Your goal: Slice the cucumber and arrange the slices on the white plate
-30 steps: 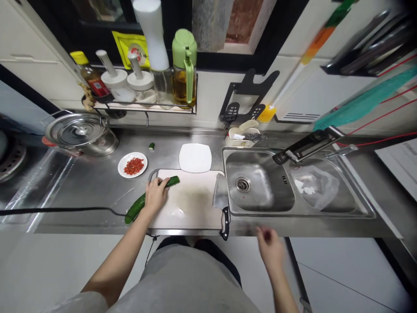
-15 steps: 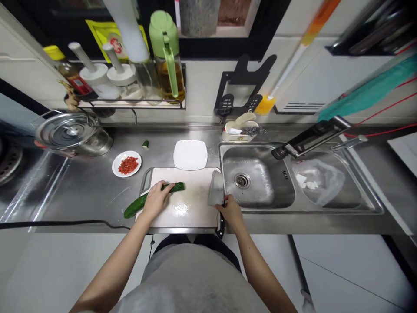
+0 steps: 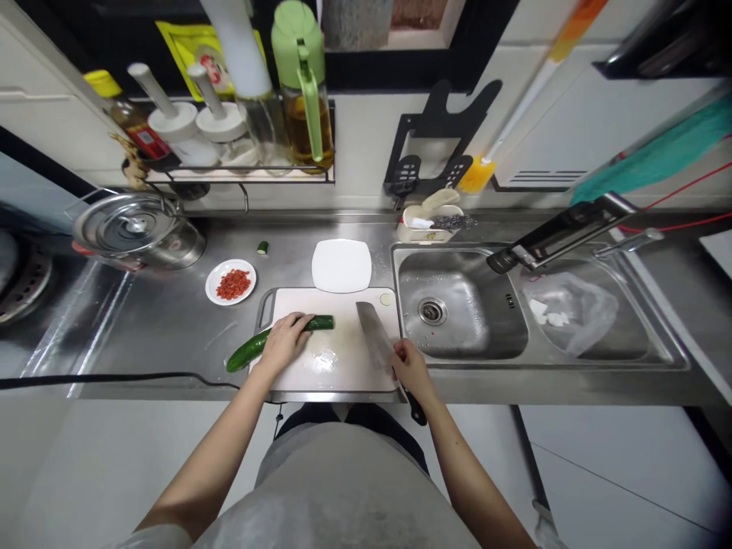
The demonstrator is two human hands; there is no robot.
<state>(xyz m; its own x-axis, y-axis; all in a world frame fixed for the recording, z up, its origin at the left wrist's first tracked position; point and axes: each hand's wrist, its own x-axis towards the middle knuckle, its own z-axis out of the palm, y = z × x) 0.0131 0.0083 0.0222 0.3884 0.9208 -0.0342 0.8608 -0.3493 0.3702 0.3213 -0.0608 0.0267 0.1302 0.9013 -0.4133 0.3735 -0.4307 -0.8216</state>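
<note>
A long green cucumber (image 3: 248, 351) lies across the left part of the white cutting board (image 3: 343, 372), its left end past the board's edge. My left hand (image 3: 284, 340) is wrapped over its middle, and the cut end points right. At the board's right side my right hand (image 3: 410, 367) grips the cleaver (image 3: 373, 332) where blade and handle meet. The blade is tilted up to the left over the board, apart from the cucumber. A thin pale slice (image 3: 385, 300) rests in the board's upper right corner.
Behind the board sits a white square plate (image 3: 341, 265). A plate of chopped red pieces (image 3: 232, 282), a cucumber stub (image 3: 262, 248) and a lidded steel pot (image 3: 139, 229) stand to the left. A double sink (image 3: 463, 305) with a black faucet (image 3: 560, 232) is at the right.
The cleaver has turned, its blade tip swinging left and its handle right, which uncovers the pale slice. My left hand still lies on the cucumber. The view has shifted slightly.
</note>
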